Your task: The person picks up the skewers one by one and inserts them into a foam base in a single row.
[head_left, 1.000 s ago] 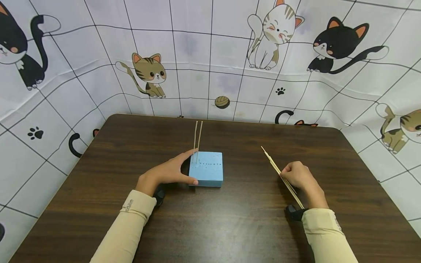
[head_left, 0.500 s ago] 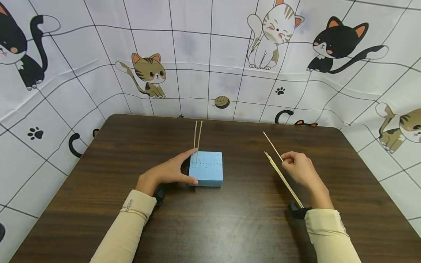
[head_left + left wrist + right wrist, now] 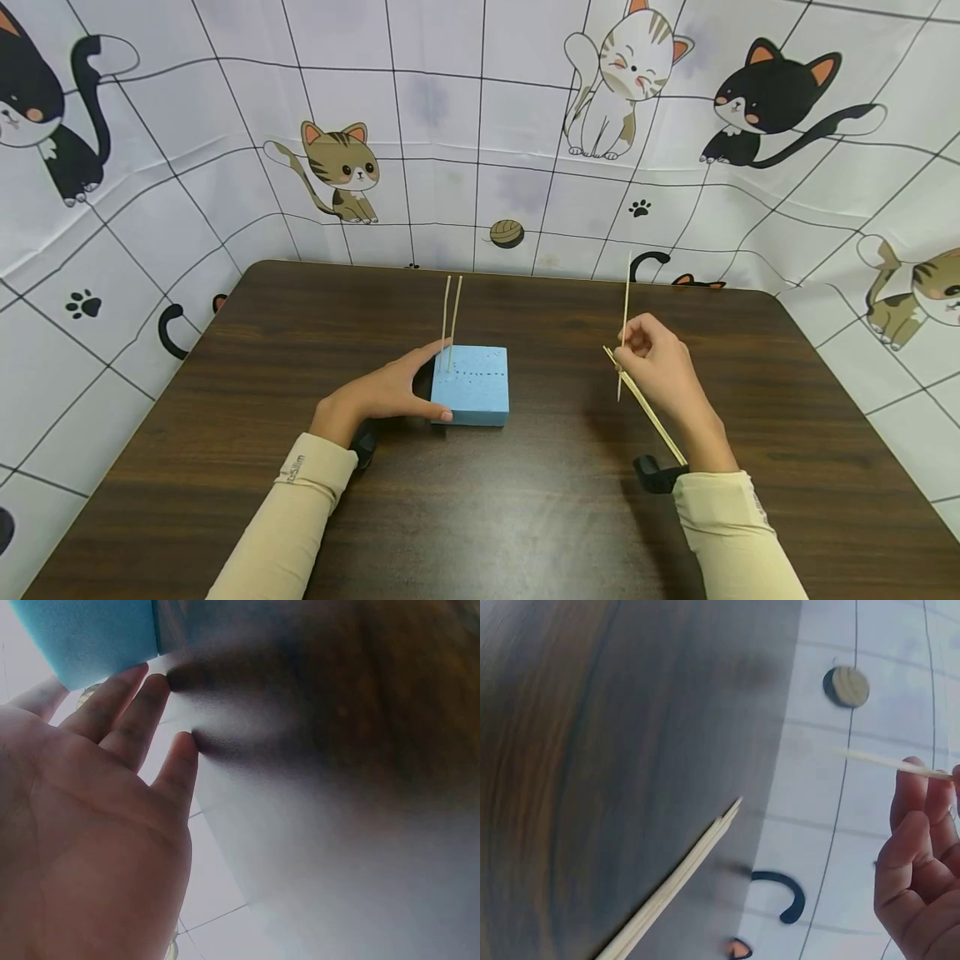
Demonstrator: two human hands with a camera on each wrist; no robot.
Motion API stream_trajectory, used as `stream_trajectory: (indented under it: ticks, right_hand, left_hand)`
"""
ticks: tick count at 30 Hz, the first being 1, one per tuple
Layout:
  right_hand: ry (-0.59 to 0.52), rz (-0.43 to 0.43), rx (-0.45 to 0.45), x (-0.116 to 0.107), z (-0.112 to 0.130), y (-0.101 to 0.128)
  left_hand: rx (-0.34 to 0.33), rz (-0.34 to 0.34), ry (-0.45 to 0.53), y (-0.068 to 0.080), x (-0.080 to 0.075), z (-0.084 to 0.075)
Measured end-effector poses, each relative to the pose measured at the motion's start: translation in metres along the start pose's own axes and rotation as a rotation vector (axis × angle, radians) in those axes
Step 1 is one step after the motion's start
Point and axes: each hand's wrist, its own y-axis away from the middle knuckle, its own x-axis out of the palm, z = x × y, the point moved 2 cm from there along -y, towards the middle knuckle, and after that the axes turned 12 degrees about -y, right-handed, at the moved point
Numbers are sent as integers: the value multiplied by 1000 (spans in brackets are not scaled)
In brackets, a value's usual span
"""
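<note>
A light blue foam block (image 3: 480, 396) with rows of small holes lies on the table. My left hand (image 3: 382, 393) grips its left side between thumb and index finger; in the left wrist view the other fingers spread near a corner of the block (image 3: 94, 637). Two thin bamboo skewers (image 3: 453, 321) stand upright in the block's left part. To the right, my right hand (image 3: 663, 367) pinches one bamboo skewer (image 3: 626, 304) between thumb and fingertips, nearly vertical. Beneath that hand several skewers (image 3: 673, 883) lie side by side in a narrow bundle, their near end by the wrist camera.
The dark wooden table (image 3: 540, 500) reaches back to a white cloth (image 3: 442, 100) with cat drawings and grid lines. Bare tabletop lies between the block and the skewer bundle. A black camera (image 3: 656, 475) is strapped to the right wrist.
My right hand has lifted one skewer off the bundle and turned it from slanting to nearly upright, shifting slightly left and away from me. The left hand and block have stayed put.
</note>
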Motion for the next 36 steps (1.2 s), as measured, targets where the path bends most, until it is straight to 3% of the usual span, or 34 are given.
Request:
stream_trajectory:
  ticks: [6,22,36]
  right_hand:
    - [-83,-2,-38,15,19,-4]
    - [-275,-3,-295,64,66,-15]
    - [-301,90,-366,106,84,-20]
  left_hand:
    - [10,-12,7,-1,1,2]
    - [10,-13,2,1,1,3]
    - [16,-6,4,0,0,0]
